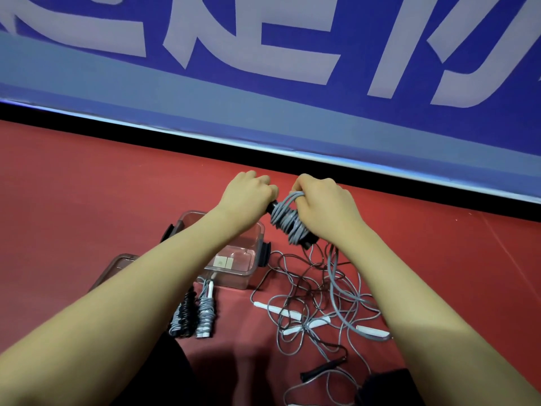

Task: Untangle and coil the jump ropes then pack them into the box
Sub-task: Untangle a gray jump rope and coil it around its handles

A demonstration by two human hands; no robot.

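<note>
My left hand (248, 193) grips the far end of a pair of black handles wrapped in grey rope (288, 222), held above the floor. My right hand (325, 205) pinches a loop of that grey rope at the top of the coil. A clear plastic box (251, 253) stands under my left forearm. Two coiled ropes (194, 315) lie side by side in front of the box. A tangle of grey and black ropes (319, 300) with white handles (278, 310) spreads on the red floor under my right forearm.
The box's lid (117, 268) lies left of the box. A loose black handle (319, 370) lies near the bottom, beside a dark object (383, 388). A blue banner wall (263, 83) with a black base strip runs across behind my hands.
</note>
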